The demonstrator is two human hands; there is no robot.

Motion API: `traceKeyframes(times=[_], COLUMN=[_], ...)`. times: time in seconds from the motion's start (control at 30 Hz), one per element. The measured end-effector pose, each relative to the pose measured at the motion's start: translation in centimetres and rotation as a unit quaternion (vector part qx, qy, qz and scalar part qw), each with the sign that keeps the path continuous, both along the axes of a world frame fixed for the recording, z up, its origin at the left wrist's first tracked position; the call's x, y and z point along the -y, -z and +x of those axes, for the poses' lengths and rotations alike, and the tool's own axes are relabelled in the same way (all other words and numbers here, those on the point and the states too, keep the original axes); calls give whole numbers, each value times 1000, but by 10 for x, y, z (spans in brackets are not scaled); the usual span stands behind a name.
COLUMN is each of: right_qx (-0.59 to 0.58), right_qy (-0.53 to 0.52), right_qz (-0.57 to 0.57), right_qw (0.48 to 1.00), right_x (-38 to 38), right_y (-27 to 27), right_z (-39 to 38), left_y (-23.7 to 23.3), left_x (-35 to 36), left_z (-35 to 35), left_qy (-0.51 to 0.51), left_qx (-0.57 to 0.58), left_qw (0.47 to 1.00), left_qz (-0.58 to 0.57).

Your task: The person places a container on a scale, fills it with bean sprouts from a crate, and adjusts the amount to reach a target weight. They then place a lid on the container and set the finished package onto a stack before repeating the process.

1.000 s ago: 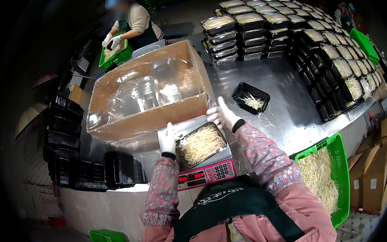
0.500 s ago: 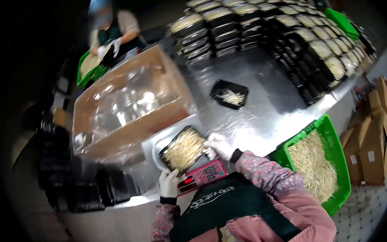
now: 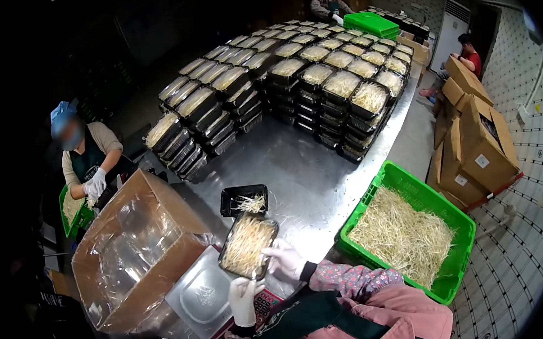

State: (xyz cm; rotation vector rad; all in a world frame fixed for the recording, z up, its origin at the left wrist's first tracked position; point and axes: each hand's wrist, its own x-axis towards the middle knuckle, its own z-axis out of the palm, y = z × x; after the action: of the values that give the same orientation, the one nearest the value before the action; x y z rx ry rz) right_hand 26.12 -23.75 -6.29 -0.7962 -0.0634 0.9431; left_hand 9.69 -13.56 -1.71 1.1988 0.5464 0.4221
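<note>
A black tray of bean sprouts (image 3: 248,244) is held between my two gloved hands, off the scale. My left hand (image 3: 245,300) pinches its near edge. At the right side, my right hand (image 3: 286,260) grips the tray's rim. The digital scale (image 3: 200,297) lies to the left, its metal platform bare and its red-framed keypad partly behind my left hand. Just beyond the held tray sits a second black tray (image 3: 229,202) with a small clump of sprouts.
A green crate (image 3: 465,235) of loose sprouts stands at right. An open cardboard box (image 3: 135,283) with clear plastic lids is at left. Stacks of filled trays (image 3: 341,84) line the metal table's (image 3: 270,151) far side. One co-worker (image 3: 87,153) handles sprouts at far left; other people are farther back.
The filled tray has come up off the scale platform and moved to its right, with both hands on it. The camera view has turned, so the surroundings have shifted.
</note>
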Motion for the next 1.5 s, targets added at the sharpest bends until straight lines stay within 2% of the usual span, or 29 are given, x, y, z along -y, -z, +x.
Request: traceKeyframes(times=[0.07, 0.13, 0.2, 0.37, 0.43, 0.5, 0.57, 0.63, 0.73, 0.87, 0.9, 0.93, 0.97, 1.07, 1.1, 1.17, 1.23, 1.3, 1.33, 1.37, 1.43, 1.5], right_qx=[31, 50, 70, 51, 66, 61, 68, 106, 53, 34, 20, 43, 64, 168, 221, 306, 312, 441, 417, 351, 281, 323], right_qy=[85, 186, 258, 298, 278, 266, 293, 339, 330, 328, 316, 264, 270, 58, -12, -83, -153, -38, -46, -64, -128, -56], right_qz=[-9, -49, -85, -122, -172, -230, -282, -256, -283, -291, -289, -285, -298, -321, -343, -381, -381, -364, -382, -351, -407, -447], right_qw=[996, 980, 960, 945, 943, 934, 911, 899, 899, 898, 903, 920, 914, 930, 913, 868, 857, 819, 823, 866, 860, 832], right_x=[15, 27, 31, -21, -54, -88, -114, -126, -130, -129, -124, -116, -113, -94, -86, -78, -69, -65, -55, -46, -5, 28], right_y=[-6, -17, 3, 56, 80, 100, 124, 150, 142, 126, 120, 109, 103, 73, 63, 77, 59, 118, 116, 140, 66, 83], right_z=[50, 109, 179, 337, 390, 434, 470, 498, 524, 510, 498, 483, 458, 358, 323, 275, 238, 232, 234, 244, 229, 230], left_y=[-19, -24, -16, -8, -7, -13, 0, -5, 1, 11, 15, 8, -1, -15, -15, -18, -17, -18, -20, -22, -19, -13], left_x=[12, 9, 4, 4, 5, -1, -2, 1, -2, -2, 7, 9, 7, 7, 6, 6, 9, 12, 14, 15, 16, 15], left_z=[24, 33, 37, 45, 42, 34, 26, 26, 24, 20, 21, 25, 30, 32, 29, 23, 13, -2, -11, -20, -40, -51], left_qy=[19, 32, 45, -52, -83, -79, -107, -76, -146, -139, -185, -183, -180, -169, -149, -129, -113, -95, -86, -73, -54, -29], left_qx=[16, -9, -47, -136, -161, -180, -193, -218, -254, -222, -170, -188, -209, -220, -221, -211, -197, -179, -169, -159, -156, -146], left_qw=[999, 999, 998, 989, 983, 980, 975, 954, 956, 965, 967, 965, 961, 961, 964, 969, 974, 979, 982, 984, 986, 988], left_qz=[-21, 10, 26, 7, 10, -43, -8, 193, 4, -11, -31, -9, 12, -5, 11, -3, 0, 13, 25, 36, 38, 35])
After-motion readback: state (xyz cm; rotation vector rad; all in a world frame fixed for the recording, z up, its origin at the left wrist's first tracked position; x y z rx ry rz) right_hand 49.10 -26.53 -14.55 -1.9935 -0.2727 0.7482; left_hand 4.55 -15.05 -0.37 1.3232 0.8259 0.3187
